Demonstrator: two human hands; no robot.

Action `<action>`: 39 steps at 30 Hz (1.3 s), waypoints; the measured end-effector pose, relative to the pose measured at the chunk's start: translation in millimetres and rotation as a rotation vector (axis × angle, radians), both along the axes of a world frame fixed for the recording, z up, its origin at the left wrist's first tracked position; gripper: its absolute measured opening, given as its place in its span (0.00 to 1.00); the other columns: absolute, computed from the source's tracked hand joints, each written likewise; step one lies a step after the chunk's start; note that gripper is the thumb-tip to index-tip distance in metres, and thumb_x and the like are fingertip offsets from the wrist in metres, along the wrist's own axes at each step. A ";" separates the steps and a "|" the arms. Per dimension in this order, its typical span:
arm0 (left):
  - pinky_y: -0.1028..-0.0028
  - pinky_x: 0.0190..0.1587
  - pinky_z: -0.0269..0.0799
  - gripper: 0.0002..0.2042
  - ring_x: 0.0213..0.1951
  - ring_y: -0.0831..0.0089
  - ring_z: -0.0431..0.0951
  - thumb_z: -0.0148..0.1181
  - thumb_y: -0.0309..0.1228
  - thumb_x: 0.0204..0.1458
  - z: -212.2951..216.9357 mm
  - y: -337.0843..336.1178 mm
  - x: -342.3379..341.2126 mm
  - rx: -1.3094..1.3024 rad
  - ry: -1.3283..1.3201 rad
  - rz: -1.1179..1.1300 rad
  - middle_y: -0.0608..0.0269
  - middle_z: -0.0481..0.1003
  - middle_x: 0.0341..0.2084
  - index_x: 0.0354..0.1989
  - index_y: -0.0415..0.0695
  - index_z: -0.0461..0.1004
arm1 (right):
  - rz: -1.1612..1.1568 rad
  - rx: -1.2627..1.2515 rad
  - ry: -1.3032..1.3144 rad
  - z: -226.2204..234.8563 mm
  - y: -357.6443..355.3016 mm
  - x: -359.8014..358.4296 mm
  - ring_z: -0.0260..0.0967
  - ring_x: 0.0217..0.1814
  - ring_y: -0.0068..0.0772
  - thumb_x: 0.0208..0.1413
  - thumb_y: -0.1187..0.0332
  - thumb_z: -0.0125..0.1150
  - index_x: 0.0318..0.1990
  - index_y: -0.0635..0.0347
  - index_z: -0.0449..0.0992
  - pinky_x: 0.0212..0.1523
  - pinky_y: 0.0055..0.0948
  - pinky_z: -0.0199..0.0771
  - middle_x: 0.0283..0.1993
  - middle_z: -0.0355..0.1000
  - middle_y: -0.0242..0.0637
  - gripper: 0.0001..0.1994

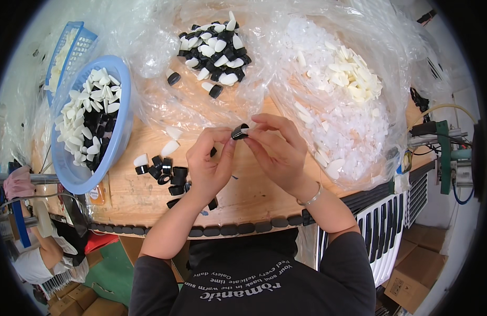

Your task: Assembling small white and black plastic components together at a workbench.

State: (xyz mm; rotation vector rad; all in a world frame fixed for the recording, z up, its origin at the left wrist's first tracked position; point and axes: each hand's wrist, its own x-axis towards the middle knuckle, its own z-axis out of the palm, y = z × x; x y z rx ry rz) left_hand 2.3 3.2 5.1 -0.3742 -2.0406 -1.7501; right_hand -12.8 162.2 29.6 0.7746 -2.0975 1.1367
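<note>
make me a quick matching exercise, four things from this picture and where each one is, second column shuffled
Things:
1. small black piece
2. round blue basin
3. cream-coloured pieces
4. black-and-white heap

Places:
A. on clear plastic, right of the hands
B. at the far middle of the wooden table
C. between the left hand and the right hand
D. at the left side of the table

Pairs: 1-C, 2-D, 3-A, 4-B

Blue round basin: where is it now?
In the head view, the blue basin is at the left end of the wooden table, next to the slotted blue basket.
</note>
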 end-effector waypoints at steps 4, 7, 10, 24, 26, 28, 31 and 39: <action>0.77 0.40 0.69 0.05 0.33 0.70 0.76 0.58 0.15 0.48 -1.7 -0.3 -0.4 0.006 0.003 0.002 0.53 0.76 0.32 0.33 0.35 0.72 | -0.003 0.001 0.006 -1.6 0.1 -0.3 0.71 0.35 0.31 0.39 0.81 0.70 0.36 0.59 0.77 0.34 0.24 0.73 0.46 0.73 0.41 0.14; 0.77 0.40 0.70 0.06 0.33 0.70 0.76 0.58 0.15 0.48 -1.5 0.2 -0.9 0.009 0.004 -0.001 0.53 0.76 0.32 0.33 0.35 0.72 | 0.018 0.007 -0.038 -0.1 0.2 -0.9 0.72 0.36 0.32 0.40 0.81 0.69 0.36 0.60 0.77 0.35 0.24 0.73 0.47 0.73 0.41 0.13; 0.77 0.40 0.70 0.06 0.34 0.69 0.76 0.58 0.15 0.47 -0.9 -0.1 -0.9 0.000 -0.009 -0.007 0.53 0.76 0.32 0.33 0.36 0.72 | 0.098 -0.068 -0.204 3.0 -0.2 -2.7 0.71 0.39 0.33 0.41 0.80 0.68 0.35 0.60 0.76 0.38 0.26 0.72 0.47 0.72 0.41 0.12; 0.79 0.45 0.64 0.07 0.37 0.77 0.70 0.55 0.14 0.50 -2.0 -12.5 1.3 -0.073 -0.129 -0.180 0.61 0.73 0.34 0.37 0.36 0.71 | 0.299 -0.143 -0.640 9.3 9.0 -2.1 0.72 0.44 0.27 0.43 0.81 0.67 0.33 0.61 0.73 0.44 0.24 0.73 0.44 0.74 0.39 0.10; 0.79 0.46 0.64 0.08 0.38 0.77 0.70 0.54 0.14 0.51 -2.4 -11.8 1.6 -0.066 -0.179 -0.246 0.61 0.73 0.34 0.38 0.36 0.71 | 0.371 -0.313 -0.794 6.5 9.4 -0.4 0.73 0.44 0.26 0.42 0.83 0.66 0.33 0.61 0.73 0.43 0.23 0.74 0.43 0.74 0.40 0.11; 0.79 0.46 0.64 0.08 0.38 0.77 0.70 0.54 0.14 0.51 -3.6 -12.3 1.0 -0.061 -0.157 -0.254 0.61 0.72 0.34 0.38 0.36 0.71 | 0.379 -0.312 -0.695 3.7 8.7 0.6 0.74 0.43 0.27 0.42 0.83 0.67 0.33 0.61 0.74 0.41 0.23 0.75 0.42 0.75 0.39 0.11; 0.77 0.41 0.66 0.07 0.34 0.72 0.72 0.55 0.14 0.48 -4.4 -9.1 -1.2 -0.043 -0.106 -0.212 0.59 0.72 0.31 0.36 0.37 0.71 | 0.312 -0.213 -0.461 8.0 4.8 3.3 0.75 0.40 0.29 0.42 0.83 0.67 0.34 0.62 0.74 0.38 0.23 0.76 0.40 0.76 0.40 0.11; 0.73 0.36 0.70 0.10 0.31 0.63 0.74 0.58 0.14 0.43 4.6 1.4 0.7 -0.142 -0.076 -0.055 0.55 0.72 0.27 0.34 0.37 0.73 | 0.155 -0.011 -0.226 2.5 0.3 3.1 0.76 0.35 0.31 0.42 0.81 0.69 0.33 0.63 0.75 0.34 0.23 0.76 0.38 0.76 0.41 0.10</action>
